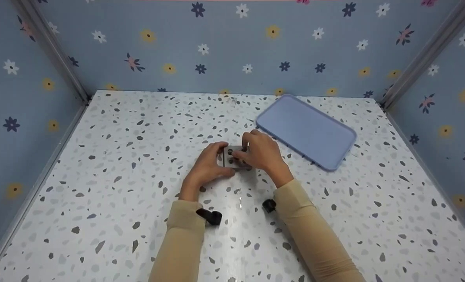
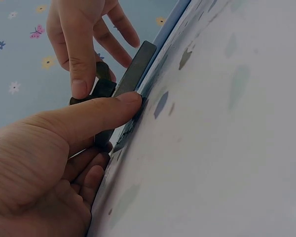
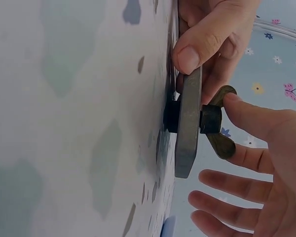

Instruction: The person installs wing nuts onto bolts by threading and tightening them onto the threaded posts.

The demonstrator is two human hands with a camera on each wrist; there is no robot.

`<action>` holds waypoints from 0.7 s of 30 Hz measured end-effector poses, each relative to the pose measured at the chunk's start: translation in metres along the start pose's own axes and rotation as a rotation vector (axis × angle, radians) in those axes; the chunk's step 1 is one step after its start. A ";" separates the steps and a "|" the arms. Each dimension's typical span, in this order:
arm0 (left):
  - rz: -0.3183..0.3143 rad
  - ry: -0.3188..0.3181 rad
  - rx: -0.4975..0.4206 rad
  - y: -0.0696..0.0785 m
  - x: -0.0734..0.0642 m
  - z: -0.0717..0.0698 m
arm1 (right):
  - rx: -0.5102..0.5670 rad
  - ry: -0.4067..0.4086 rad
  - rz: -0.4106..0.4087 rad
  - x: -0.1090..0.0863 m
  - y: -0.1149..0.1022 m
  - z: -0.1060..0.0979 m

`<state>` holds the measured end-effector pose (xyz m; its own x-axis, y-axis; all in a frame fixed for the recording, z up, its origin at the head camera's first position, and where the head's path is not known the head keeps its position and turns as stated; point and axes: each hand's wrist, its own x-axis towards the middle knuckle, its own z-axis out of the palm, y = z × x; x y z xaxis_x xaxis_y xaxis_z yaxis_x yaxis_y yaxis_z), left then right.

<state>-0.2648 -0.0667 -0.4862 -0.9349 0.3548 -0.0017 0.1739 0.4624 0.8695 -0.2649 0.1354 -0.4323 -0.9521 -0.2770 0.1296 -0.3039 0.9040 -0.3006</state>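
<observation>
A thick grey metal plate [image 1: 239, 148] with dark round holes lies between the hands in the head view. My left hand [image 1: 208, 166] grips its left end, with the thumb [image 2: 113, 109] along the near edge and fingers behind. On the plate's upper face sits a wing nut [image 3: 210, 119] with a black hub and brass-coloured wings. My right hand [image 1: 263, 150] pinches the wings between thumb and index finger, its other fingers held out apart. In the right wrist view, a black piece [image 3: 172, 116] sticks out beneath the plate [image 3: 188, 131], close over the table.
A light blue rectangular tray [image 1: 307, 131] lies at an angle behind and to the right of the hands. The speckled white table [image 1: 111, 188] is enclosed by flower-patterned blue walls [image 1: 224, 47]. Black camera mounts [image 1: 214, 217] sit at both wrists.
</observation>
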 end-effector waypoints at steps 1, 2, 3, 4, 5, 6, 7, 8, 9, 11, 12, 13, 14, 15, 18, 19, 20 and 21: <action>-0.003 0.000 0.003 0.000 0.000 0.000 | -0.003 0.002 0.003 0.000 0.000 0.000; -0.007 0.001 0.006 0.000 0.001 0.000 | -0.005 0.004 0.007 0.000 0.000 0.000; -0.011 0.001 0.008 0.000 0.001 0.000 | -0.008 0.007 0.008 0.001 0.000 0.001; -0.015 0.001 0.010 0.000 0.001 0.000 | -0.010 0.010 0.008 0.001 -0.001 0.001; -0.015 0.002 0.013 -0.001 0.001 0.000 | -0.012 0.011 0.009 0.001 -0.001 0.001; -0.014 0.003 0.009 -0.001 0.001 0.000 | -0.012 0.013 0.009 0.001 -0.001 0.002; -0.008 0.004 0.006 -0.001 0.001 0.000 | -0.013 0.014 0.008 0.001 -0.001 0.002; -0.003 0.006 0.001 -0.001 0.001 0.000 | -0.013 0.014 0.008 0.001 -0.001 0.002; 0.003 0.007 -0.004 -0.001 0.001 0.000 | -0.013 0.016 0.007 0.001 -0.001 0.002; 0.013 0.009 -0.015 -0.001 0.000 -0.001 | -0.010 0.017 0.008 0.001 -0.001 0.003; 0.017 0.009 -0.020 -0.001 -0.001 -0.001 | -0.009 0.019 0.007 0.001 -0.001 0.003; 0.015 0.010 -0.019 -0.001 -0.001 -0.001 | -0.010 0.018 0.008 0.001 -0.001 0.003; 0.012 0.009 -0.019 0.000 -0.001 -0.001 | -0.012 0.015 0.010 0.002 -0.001 0.003; 0.009 0.008 -0.017 0.000 -0.001 -0.001 | -0.014 0.013 0.012 0.002 0.000 0.003; 0.002 0.006 -0.008 0.001 -0.001 0.000 | -0.023 0.002 0.016 0.003 -0.001 0.003; 0.001 0.005 -0.007 0.001 -0.001 0.000 | -0.024 -0.001 0.017 0.003 -0.001 0.002; 0.000 0.004 -0.006 0.001 -0.001 0.000 | -0.025 -0.001 0.016 0.003 -0.001 0.002; -0.002 0.004 -0.004 0.000 -0.001 0.000 | -0.025 -0.001 0.015 0.003 -0.001 0.002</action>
<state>-0.2640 -0.0667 -0.4859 -0.9365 0.3508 -0.0014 0.1709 0.4597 0.8715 -0.2675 0.1330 -0.4338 -0.9566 -0.2636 0.1239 -0.2885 0.9160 -0.2788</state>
